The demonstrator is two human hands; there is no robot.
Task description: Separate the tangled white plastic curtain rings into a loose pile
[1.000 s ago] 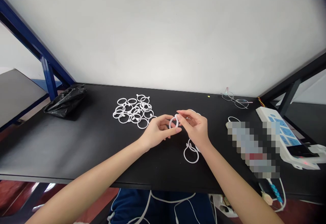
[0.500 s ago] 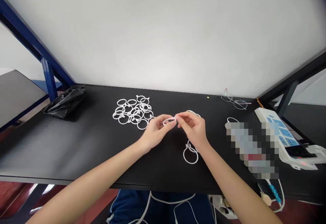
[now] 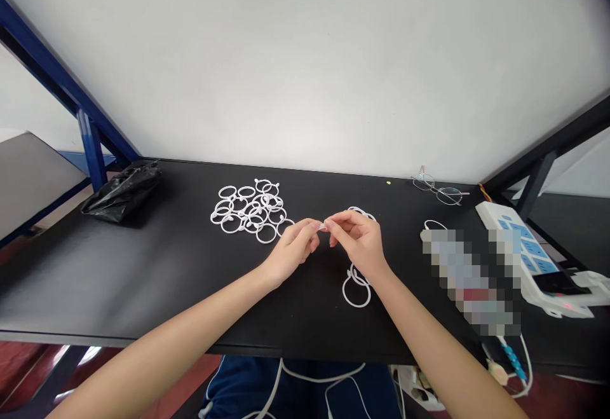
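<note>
My left hand (image 3: 294,247) and my right hand (image 3: 358,238) meet above the middle of the black table, both closed in a pinch. Between their fingertips is a white curtain ring (image 3: 323,226), only a small piece of it showing; the rest is hidden by the fingers. A loose pile of similar white rings with small tabs (image 3: 266,233) lies left of my left hand. Several more rings (image 3: 356,292) lie under and around my right hand, partly covered by it.
A black plastic bag (image 3: 122,191) rests at the table's left end. Eyeglasses (image 3: 449,196) lie at the back right. Near the right edge are a white power strip (image 3: 523,273) and a pixelated object (image 3: 469,279) with cables. A blue metal frame (image 3: 90,145) rises at left.
The ring, earlier visible as a loop in my left hand, is now mostly hidden. My left fingers have turned and closed over it; my right hand has barely moved.
</note>
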